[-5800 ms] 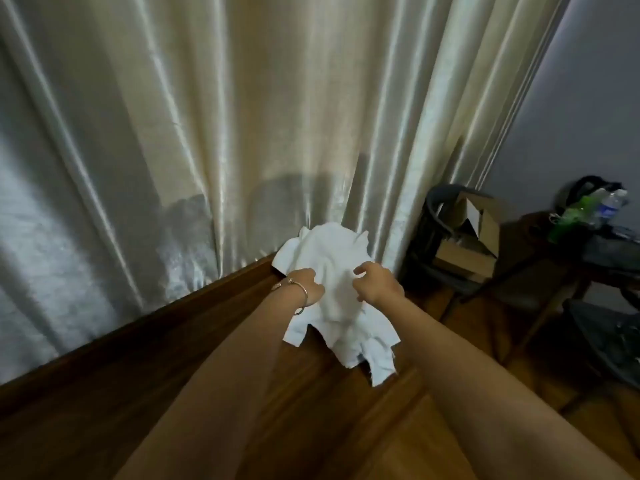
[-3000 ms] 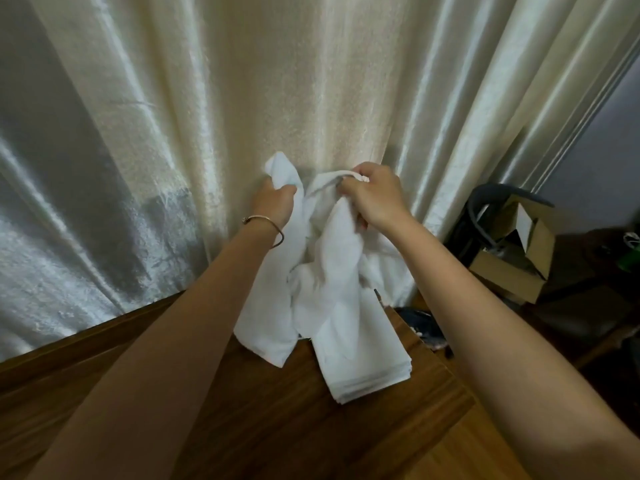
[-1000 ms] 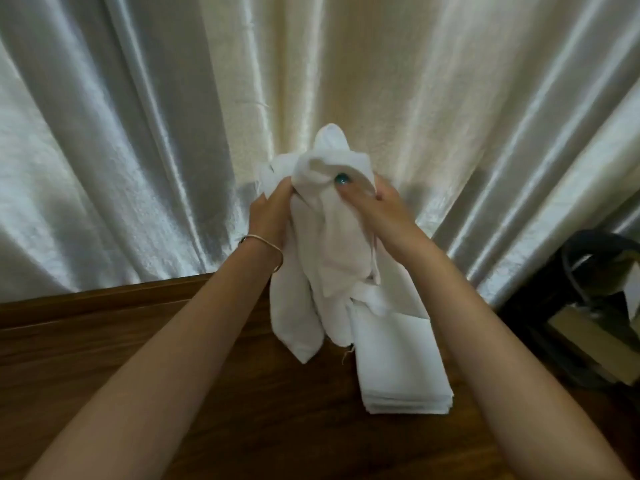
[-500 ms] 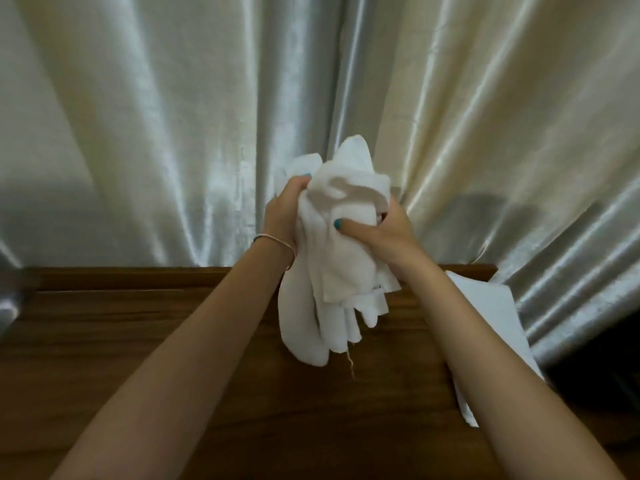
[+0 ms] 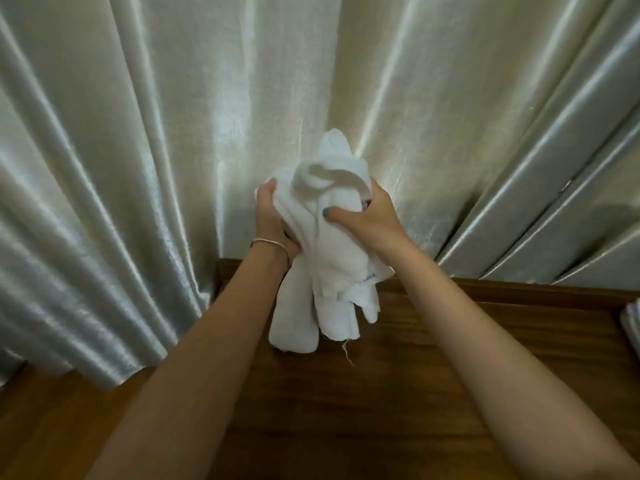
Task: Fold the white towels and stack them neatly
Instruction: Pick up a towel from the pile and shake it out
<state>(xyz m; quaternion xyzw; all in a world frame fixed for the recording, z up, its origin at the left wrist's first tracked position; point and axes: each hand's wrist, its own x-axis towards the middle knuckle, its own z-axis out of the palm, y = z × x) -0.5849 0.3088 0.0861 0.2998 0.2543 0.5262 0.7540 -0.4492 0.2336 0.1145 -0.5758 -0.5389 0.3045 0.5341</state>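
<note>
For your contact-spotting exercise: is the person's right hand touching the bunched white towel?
Touching. The head view shows the right hand gripping the bunched white towel, its thumb pressed into the cloth.

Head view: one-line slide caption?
Both hands, left hand and right hand, grip bunched white towels above a wooden table.

Stack of folded towels [image 5: 631,323] at right edge of frame, mostly cut off; only a white sliver shows, count unreadable. Bunched towels [image 5: 325,258] in centre: number of pieces can't be told. Left hand [image 5: 272,220] fingers hidden behind the cloth, only thumb side and palm show. Right hand [image 5: 367,220] fingers wrapped out of sight behind the bundle, thumb visible. Both forearms cut off by bottom edge. Table [image 5: 433,375] cut off at bottom and right; its far edge hidden by curtain [image 5: 138,168].
</note>
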